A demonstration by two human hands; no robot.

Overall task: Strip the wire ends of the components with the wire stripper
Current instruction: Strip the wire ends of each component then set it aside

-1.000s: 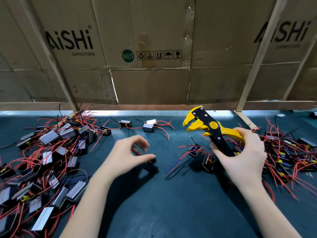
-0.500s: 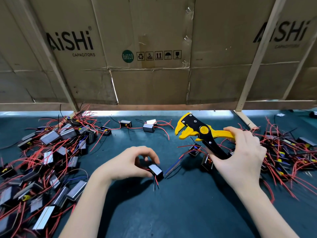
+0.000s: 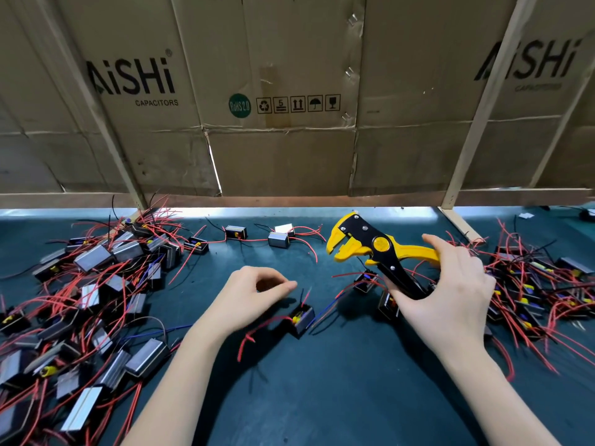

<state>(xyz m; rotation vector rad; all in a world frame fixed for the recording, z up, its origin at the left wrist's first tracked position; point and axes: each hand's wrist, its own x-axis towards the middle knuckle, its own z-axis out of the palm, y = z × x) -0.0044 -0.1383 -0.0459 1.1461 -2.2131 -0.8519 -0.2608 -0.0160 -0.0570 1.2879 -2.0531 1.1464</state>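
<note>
The component (image 3: pixel 302 318) I'm about to strip lies on the green mat (image 3: pixel 322 397), wires sticking up. My left hand (image 3: pixel 254 297), just beside it, is loosely curled and holds nothing. My right hand (image 3: pixel 450 294) grips the wire stripper (image 3: pixel 376 249) beyond it. Next I must pinch 1 wire and feed its end in.

Component (image 3: pixel 302 318) on mat (image 3: pixel 322 397), just right of left hand (image 3: pixel 248 297); wire stripper (image 3: pixel 370 249) in right hand (image 3: pixel 450 291); component piles (image 3: pixel 90 284) outside both.
</note>
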